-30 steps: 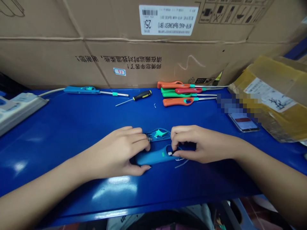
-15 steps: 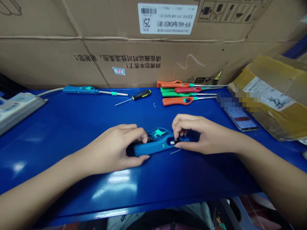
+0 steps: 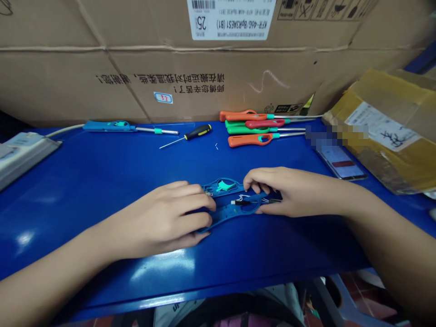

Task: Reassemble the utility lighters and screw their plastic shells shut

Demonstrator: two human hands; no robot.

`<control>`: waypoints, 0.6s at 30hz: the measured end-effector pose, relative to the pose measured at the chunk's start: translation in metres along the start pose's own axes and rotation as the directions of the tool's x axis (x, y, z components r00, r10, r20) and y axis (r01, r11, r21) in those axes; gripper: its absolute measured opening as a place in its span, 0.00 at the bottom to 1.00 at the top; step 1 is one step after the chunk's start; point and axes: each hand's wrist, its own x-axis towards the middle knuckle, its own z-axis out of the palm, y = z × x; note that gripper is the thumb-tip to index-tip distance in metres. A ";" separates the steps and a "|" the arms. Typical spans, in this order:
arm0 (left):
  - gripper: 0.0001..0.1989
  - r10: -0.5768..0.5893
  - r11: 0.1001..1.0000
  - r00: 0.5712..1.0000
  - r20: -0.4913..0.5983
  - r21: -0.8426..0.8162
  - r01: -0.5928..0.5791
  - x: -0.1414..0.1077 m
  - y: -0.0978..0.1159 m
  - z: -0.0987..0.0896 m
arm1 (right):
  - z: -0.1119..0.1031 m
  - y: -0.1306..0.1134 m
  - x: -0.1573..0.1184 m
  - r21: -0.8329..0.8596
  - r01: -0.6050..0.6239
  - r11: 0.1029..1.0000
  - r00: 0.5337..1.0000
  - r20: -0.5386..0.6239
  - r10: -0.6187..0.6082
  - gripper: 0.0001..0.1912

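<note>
Flipped the nearer elongated blue plastic half-shell hollow side up since half a second ago. Gripping its left end in the curled left hand and its right end in the narrowed right hand, with a white-tipped black cylinder between them.

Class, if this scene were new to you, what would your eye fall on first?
The eye likely goes first to two blue plastic casing halves between the bare left hand and bare right hand, near the centre, with a turquoise plastic trigger in the far half. Next come orange, red and green plastic lighters, clustered farther back, slightly right. Behind them, a huge brown cardboard box spans the view's top.
</note>
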 end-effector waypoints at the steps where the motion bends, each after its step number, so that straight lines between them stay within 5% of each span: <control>1: 0.05 -0.007 1.000 1.000 0.008 -0.003 0.007 0.000 0.000 0.000 | -0.001 0.001 -0.001 -0.010 -0.015 1.000 1.000 0.004 0.015 0.15; 10: 0.06 -0.012 0.995 1.000 -0.029 -0.104 0.009 0.002 0.003 0.003 | -0.007 0.012 -0.010 -0.074 -0.109 0.991 0.994 0.021 0.111 0.19; 15: 0.05 -0.196 0.903 0.976 -0.092 -0.406 0.143 0.001 0.009 -0.009 | -0.013 0.019 -0.013 -0.148 -0.117 0.982 0.991 0.051 0.126 0.09; 18: 0.03 -0.368 0.838 0.926 -0.084 -0.462 0.291 0.000 0.009 -0.015 | -0.016 0.021 -0.013 -0.164 -0.108 0.980 0.990 0.067 0.121 0.08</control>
